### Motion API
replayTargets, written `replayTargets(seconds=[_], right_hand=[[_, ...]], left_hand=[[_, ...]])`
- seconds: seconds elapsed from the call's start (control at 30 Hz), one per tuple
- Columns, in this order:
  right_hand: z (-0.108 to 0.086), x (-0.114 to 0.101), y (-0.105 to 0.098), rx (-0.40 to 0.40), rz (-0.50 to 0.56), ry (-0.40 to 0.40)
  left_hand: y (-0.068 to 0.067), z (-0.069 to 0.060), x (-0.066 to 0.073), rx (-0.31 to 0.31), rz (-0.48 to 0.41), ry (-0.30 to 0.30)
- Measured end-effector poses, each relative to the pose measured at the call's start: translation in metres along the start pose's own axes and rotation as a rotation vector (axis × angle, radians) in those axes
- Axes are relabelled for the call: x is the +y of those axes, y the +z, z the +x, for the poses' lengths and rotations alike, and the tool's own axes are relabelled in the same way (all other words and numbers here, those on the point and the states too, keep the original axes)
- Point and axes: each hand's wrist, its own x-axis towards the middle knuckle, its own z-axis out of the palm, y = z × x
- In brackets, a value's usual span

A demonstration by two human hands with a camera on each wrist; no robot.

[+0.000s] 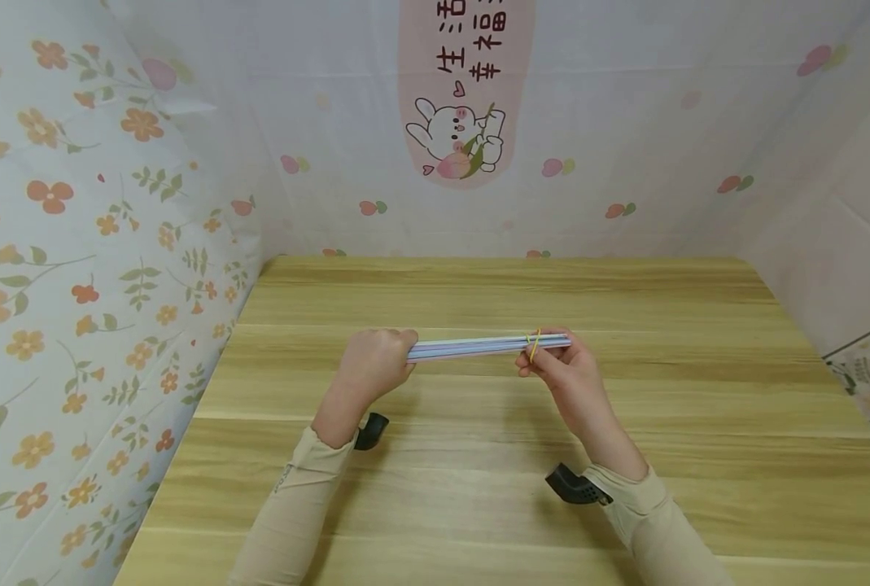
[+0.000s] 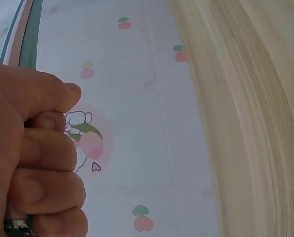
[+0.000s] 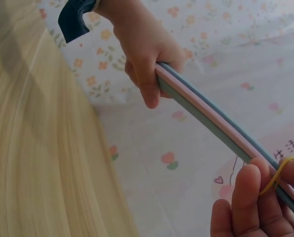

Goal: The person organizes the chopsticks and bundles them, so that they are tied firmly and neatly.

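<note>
**Yellow band (image 1: 534, 347) at one end of the sticks (image 1: 471, 348)**

Probably in the middle of banding: loop on the bundle near one end, apparently crossed over itself, number of turns impossible to tell. Held in mid-air above the table (image 1: 464, 496), sticks in pale blue, pink and grey-green, lying close together, lengthwise between the hands. Gripped at one end in the left hand (image 1: 376, 362), fingers curled tight into a fist; pinched near the other end in the right hand (image 1: 570, 378), thumb and fingertips right at the band. As for the next move, best to hold the left end firm, then work the loop snug with the right fingertips, without letting the sticks fan out or the band roll off the nearby end.

Underneath, wood-grain boards in yellow-brown streaks, softly shadowed below the forearms. Behind, a white backdrop (image 1: 317, 106) with small fruit prints and a pink panel (image 1: 511, 155) with a rabbit and characters. To the left, a cloth (image 1: 105, 285) with orange flowers. On the arms, beige sleeves (image 1: 281, 521) and black wrist mounts (image 1: 575, 485).
</note>
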Motion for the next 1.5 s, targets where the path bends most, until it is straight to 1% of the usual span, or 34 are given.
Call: replayTargets(seconds=[0.1, 0.27, 0.37, 0.47, 0.7, 0.97, 1.07, 1.17, 1.37, 1.43, 1.5], right_hand=[[0.000, -0.001, 0.000, 0.008, -0.012, 0.011], [-0.001, -0.003, -0.002, 0.021, -0.070, 0.042], [-0.001, -0.003, -0.004, 0.013, -0.101, 0.049], [-0.002, -0.002, -0.007, 0.010, -0.152, 0.049], [-0.003, 0.000, -0.015, 0.020, -0.308, 0.072], [-0.001, 0.004, -0.026, 0.027, -0.384, 0.117], [-0.002, 0.006, -0.030, 0.018, -0.434, 0.123], [-0.004, 0.009, -0.034, -0.012, -0.508, 0.100], [-0.012, 0.014, -0.040, -0.092, -0.727, -0.010], [-0.014, 0.015, -0.041, -0.102, -0.770, -0.038], [-0.015, 0.016, -0.041, -0.111, -0.783, -0.054]], left_hand=[[0.000, 0.000, 0.000, -0.004, -0.004, -0.002], [0.001, 0.000, 0.000, -0.014, -0.022, -0.014], [0.001, 0.000, 0.000, -0.011, -0.021, -0.017], [0.001, 0.000, -0.001, -0.006, -0.013, -0.015], [0.001, 0.000, -0.001, -0.015, -0.006, -0.016], [0.002, 0.001, 0.000, -0.002, -0.019, -0.009], [0.002, 0.001, -0.001, -0.002, -0.026, -0.008], [0.002, 0.001, -0.001, -0.005, -0.025, -0.007], [0.002, 0.000, -0.002, -0.019, -0.024, -0.001], [0.002, 0.000, -0.003, -0.019, -0.023, 0.003], [0.003, 0.000, -0.003, -0.018, -0.023, 0.002]])
